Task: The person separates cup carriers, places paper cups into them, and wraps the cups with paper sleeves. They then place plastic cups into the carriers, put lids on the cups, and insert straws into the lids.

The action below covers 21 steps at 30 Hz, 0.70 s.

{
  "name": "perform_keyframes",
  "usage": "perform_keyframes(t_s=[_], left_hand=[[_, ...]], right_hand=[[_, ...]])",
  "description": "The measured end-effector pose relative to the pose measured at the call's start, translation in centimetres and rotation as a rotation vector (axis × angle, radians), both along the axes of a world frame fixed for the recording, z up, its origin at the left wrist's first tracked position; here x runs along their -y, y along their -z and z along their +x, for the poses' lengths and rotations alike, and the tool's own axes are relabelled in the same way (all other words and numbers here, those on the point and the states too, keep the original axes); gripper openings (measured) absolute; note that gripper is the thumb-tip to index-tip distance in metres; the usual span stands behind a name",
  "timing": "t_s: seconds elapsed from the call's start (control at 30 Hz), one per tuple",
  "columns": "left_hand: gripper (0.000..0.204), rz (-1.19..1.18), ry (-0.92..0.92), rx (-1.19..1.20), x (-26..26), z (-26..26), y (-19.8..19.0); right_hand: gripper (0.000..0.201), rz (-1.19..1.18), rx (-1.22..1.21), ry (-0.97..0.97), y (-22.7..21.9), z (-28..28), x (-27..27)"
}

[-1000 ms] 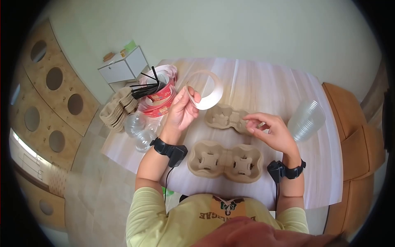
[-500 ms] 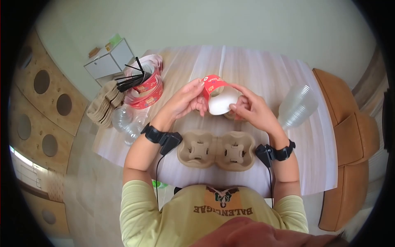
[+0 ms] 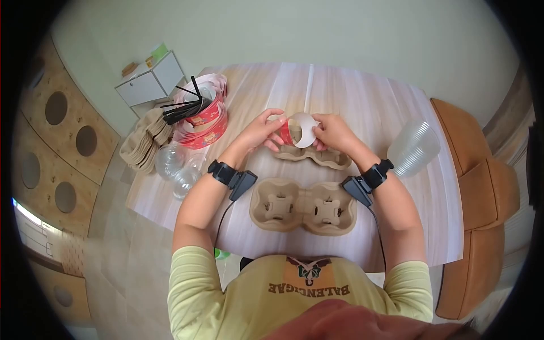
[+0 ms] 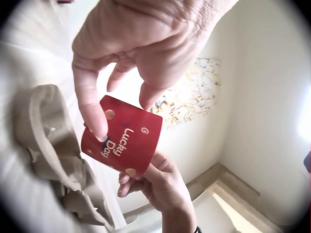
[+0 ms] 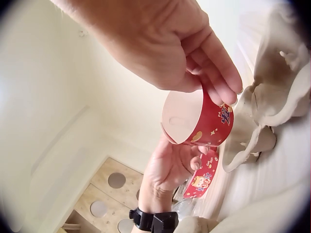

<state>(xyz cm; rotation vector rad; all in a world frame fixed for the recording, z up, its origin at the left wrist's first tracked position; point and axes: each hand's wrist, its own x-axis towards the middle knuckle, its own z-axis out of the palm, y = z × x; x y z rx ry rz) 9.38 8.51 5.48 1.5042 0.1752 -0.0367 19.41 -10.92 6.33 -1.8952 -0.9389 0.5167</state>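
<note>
Above the table, both hands hold a red paper cup sleeve (image 4: 121, 138) with a white inside and "Lucky Day" lettering. My left hand (image 3: 262, 129) has it at the left side, index finger on the printed face and thumb at the edge in the left wrist view. My right hand (image 3: 337, 133) pinches the opposite side, with its thumb hidden by the sleeve in the right wrist view. Behind and below the sleeve lies a pulp cup carrier (image 3: 326, 157), partly covered by the hands. A second two-cup carrier (image 3: 303, 208) lies closer to the body, its two wells facing up.
At the table's left are stacked red sleeves (image 3: 199, 137), black straws (image 3: 184, 110), a pile of pulp carriers (image 3: 146, 139) and clear plastic lids (image 3: 173, 164). Nested clear cups (image 3: 415, 148) lie on the right. A brown chair (image 3: 479, 195) stands beyond the right edge.
The right hand has come over to the sleeve, which only the left hand held a second ago. Since half a second ago the sleeve has turned, its white inside now facing right.
</note>
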Motion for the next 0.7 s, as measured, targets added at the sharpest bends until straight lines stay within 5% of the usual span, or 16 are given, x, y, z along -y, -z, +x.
perform_keyframes(t_s=[0.17, 0.5, 0.7], left_hand=[[0.051, 0.394, -0.104, 0.123, 0.6, 0.0, 0.3], [0.022, 0.478, -0.114, 0.050, 0.1, 0.9, 1.4], [0.011, 0.763, -0.095, 0.053, 0.1, 1.1, 0.3]], right_hand=[[0.037, -0.069, 0.076, -0.068, 0.1, 0.3, -0.7], [0.039, -0.204, 0.159, -0.124, 0.0, -0.3, -1.9], [0.035, -0.294, 0.079, -0.180, -0.2, 0.5, -2.5]])
